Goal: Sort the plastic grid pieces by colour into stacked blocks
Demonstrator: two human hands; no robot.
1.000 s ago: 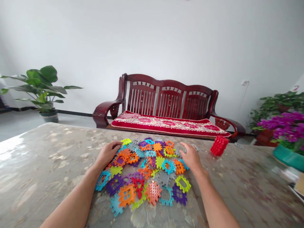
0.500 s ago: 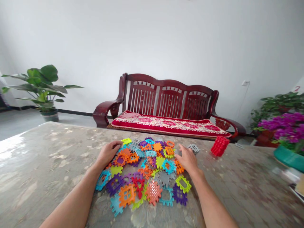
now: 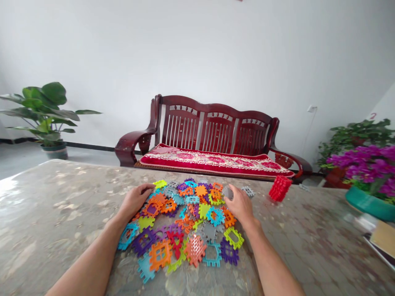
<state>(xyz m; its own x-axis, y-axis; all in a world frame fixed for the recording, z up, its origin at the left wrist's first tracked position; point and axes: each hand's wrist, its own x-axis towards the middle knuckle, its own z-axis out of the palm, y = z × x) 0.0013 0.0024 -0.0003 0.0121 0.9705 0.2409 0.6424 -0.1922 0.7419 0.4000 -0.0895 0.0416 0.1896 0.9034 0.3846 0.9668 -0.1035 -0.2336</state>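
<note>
A spread of colourful plastic interlocking tiles (image 3: 185, 224) with notched edges lies on the table (image 3: 77, 230) in front of me, in orange, blue, purple, green, grey and red. At the right rim of the spread, my right hand (image 3: 240, 204) pinches a grey tile (image 3: 227, 192) between thumb and fingers, tilted up from the table. My left hand (image 3: 135, 200) rests along the left rim with its fingers loosely stretched, near a yellow-green tile (image 3: 159, 183) and an orange tile (image 3: 152, 208). Its fingertips are partly hidden, and no held tile shows.
A red stack of notched pieces (image 3: 280, 188) stands to the right, beyond a loose grey tile (image 3: 248, 191). A teal flower pot (image 3: 368, 204) and a box-like item (image 3: 384, 238) sit at the right. Behind the table is a wooden bench (image 3: 216, 127).
The grey tile at my right hand now stands tilted up in its fingers. My left hand stays by the pile. The whole view has shifted slightly.
</note>
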